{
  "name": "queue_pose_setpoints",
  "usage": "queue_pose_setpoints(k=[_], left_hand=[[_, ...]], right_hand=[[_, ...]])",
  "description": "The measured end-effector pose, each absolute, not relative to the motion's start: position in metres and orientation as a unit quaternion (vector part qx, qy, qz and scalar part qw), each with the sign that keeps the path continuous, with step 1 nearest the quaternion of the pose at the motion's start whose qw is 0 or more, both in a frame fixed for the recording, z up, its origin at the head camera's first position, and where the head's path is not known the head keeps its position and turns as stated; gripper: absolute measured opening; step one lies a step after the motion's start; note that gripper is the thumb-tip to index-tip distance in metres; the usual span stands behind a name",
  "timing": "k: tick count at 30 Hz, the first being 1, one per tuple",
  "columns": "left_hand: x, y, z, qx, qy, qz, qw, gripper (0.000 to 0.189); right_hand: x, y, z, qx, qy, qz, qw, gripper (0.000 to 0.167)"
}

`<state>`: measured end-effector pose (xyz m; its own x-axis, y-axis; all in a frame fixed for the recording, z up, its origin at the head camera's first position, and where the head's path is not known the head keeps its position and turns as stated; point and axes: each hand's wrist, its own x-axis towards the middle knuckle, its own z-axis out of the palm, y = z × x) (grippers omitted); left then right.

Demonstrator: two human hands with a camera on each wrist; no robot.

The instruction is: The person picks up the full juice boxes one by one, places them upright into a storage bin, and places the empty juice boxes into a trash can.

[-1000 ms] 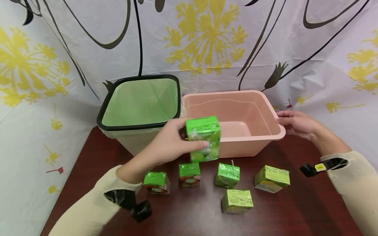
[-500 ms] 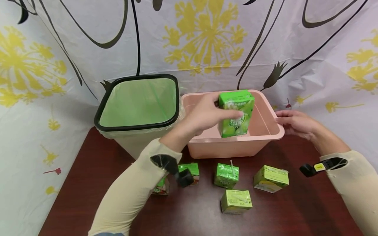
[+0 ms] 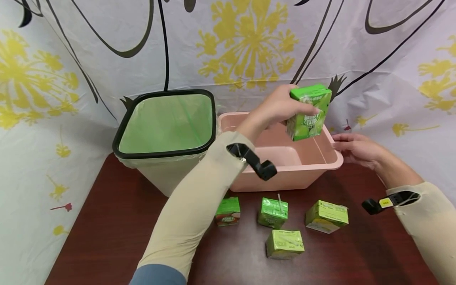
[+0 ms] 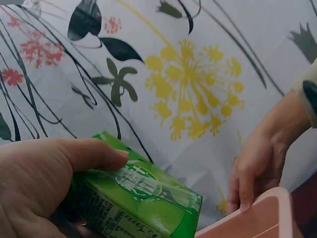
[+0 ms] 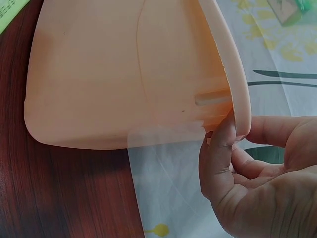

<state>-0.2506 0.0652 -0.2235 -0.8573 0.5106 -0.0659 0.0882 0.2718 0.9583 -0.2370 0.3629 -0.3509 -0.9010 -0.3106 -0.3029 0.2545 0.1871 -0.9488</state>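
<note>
My left hand (image 3: 281,105) grips a green juice box (image 3: 310,118) above the back right part of a pink plastic tub (image 3: 270,178). In the left wrist view the thumb lies across the printed front of the juice box (image 4: 143,188), and the fingers behind it are mostly hidden. My right hand (image 3: 358,150) is at the tub's right end. Seen from the right wrist, the thumb and fingers pinch the tub's rim (image 5: 240,99). The part of the tub's floor that shows is bare; my left forearm covers some of its left side.
Left of the tub stands a bin (image 3: 164,154) with a black rim and pale liner. In front, on the dark red table (image 3: 117,237), are more juice boxes: a brown-and-green one (image 3: 228,211), one with a straw (image 3: 273,213), and yellow-green ones (image 3: 327,217). A patterned sheet (image 3: 249,47) hangs behind.
My left hand has carried the juice box from the tub's front left, over the tub, to its back right. The left forearm now covers one box on the table. My right hand has stayed put.
</note>
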Motion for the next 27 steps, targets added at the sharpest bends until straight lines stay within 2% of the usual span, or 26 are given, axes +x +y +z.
queue_pose_setpoints(k=[6,12,16,24,27], left_hand=[[-0.277,0.077,-0.216,0.209,0.786,0.542,0.212,0.034],[-0.299,0.078,-0.221,0.203,0.784,0.548,0.209,0.033],[-0.312,0.076,-0.238,0.197,0.802,0.531,0.188,0.034],[-0.324,0.07,-0.278,0.178,0.822,0.501,0.203,0.051],[-0.328,0.069,-0.289,0.187,0.841,0.469,0.193,0.049]], right_hand=[[-0.236,0.364,-0.351,-0.015,0.746,-0.629,0.219,0.027],[-0.236,0.362,-0.35,-0.019,0.735,-0.64,0.223,0.029],[-0.236,0.36,-0.351,-0.021,0.724,-0.652,0.224,0.031],[-0.235,0.363,-0.352,-0.023,0.722,-0.655,0.222,0.031],[-0.235,0.362,-0.352,-0.022,0.727,-0.65,0.22,0.03]])
